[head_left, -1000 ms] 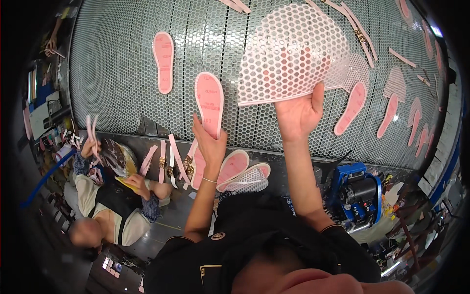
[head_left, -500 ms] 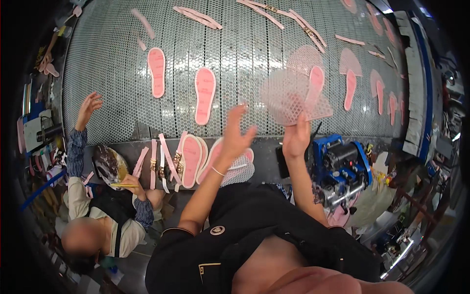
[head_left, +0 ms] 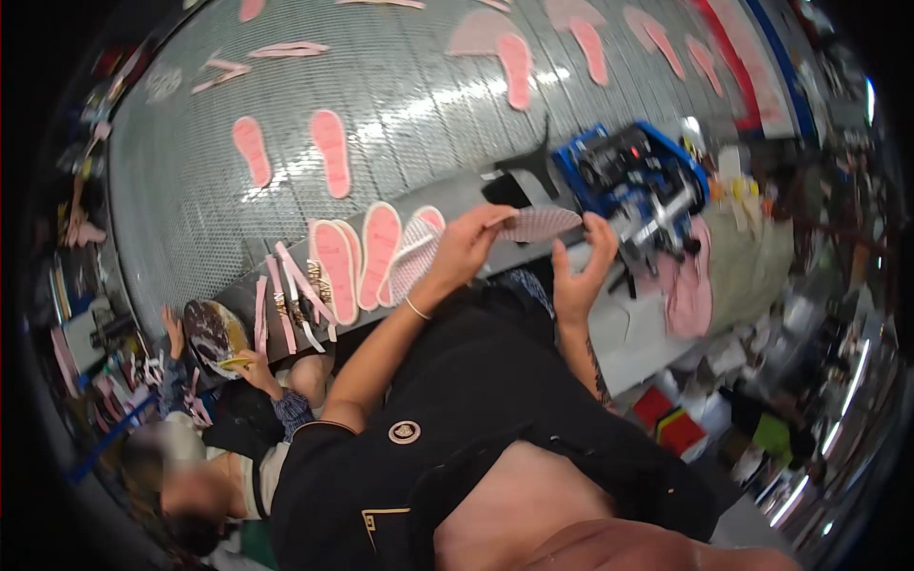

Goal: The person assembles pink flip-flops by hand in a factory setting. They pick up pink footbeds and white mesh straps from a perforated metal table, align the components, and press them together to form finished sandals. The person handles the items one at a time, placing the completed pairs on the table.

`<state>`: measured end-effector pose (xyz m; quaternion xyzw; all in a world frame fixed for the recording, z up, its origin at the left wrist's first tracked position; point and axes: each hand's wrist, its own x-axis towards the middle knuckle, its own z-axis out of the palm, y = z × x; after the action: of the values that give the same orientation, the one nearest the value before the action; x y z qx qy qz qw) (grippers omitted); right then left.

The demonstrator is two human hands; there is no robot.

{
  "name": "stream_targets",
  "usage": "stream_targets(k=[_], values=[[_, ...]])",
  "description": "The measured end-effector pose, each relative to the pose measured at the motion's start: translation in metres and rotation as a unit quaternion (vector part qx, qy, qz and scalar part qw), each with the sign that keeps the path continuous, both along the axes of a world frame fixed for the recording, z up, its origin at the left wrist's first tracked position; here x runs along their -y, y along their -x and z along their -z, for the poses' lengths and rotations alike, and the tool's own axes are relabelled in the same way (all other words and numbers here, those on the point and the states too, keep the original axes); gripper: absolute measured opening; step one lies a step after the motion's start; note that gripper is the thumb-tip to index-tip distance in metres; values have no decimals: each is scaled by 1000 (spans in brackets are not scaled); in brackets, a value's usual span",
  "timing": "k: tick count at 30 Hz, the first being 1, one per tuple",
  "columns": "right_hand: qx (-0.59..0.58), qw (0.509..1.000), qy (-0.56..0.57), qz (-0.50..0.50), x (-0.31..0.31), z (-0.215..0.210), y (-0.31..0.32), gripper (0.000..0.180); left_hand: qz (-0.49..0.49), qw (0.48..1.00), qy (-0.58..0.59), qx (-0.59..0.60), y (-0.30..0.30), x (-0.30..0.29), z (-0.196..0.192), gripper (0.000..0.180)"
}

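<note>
You have just brought the mesh piece (head_left: pixel 541 225) away from the insoles on the grey surface (head_left: pixel 419 143) and in toward your body; it now hangs over the near edge, close to the blue machine (head_left: pixel 628 171). A moment ago your right hand (head_left: pixel 581 276) carried it alone; now your left hand (head_left: pixel 464 243) has its left end, fingers closed on it, while your right thumb and fingers stand apart at the other end. Blur there makes it hard to say whether a right fingertip touches the mesh. The shift suggests the work is now on the mesh itself, apart from the two pink insoles (head_left: pixel 331 152), which lie untouched side by side on the surface.
</note>
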<state>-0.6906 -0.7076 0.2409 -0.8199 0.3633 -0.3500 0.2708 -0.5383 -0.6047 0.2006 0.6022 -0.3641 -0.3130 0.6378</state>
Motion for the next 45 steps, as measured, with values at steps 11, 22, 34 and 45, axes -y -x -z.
stream_targets(k=[11,22,34,45], values=[[183,857,-466,124,10,55,207,12,157,972,-129,-114,140,87,32,25],[177,841,-484,167,23,59,255,15,193,914,-163,-316,199,111,87,37],[177,865,-467,38,76,65,170,20,-17,982,-112,-148,134,114,60,30],[167,846,-506,-4,76,72,177,30,-27,965,-85,-248,208,69,52,14]])
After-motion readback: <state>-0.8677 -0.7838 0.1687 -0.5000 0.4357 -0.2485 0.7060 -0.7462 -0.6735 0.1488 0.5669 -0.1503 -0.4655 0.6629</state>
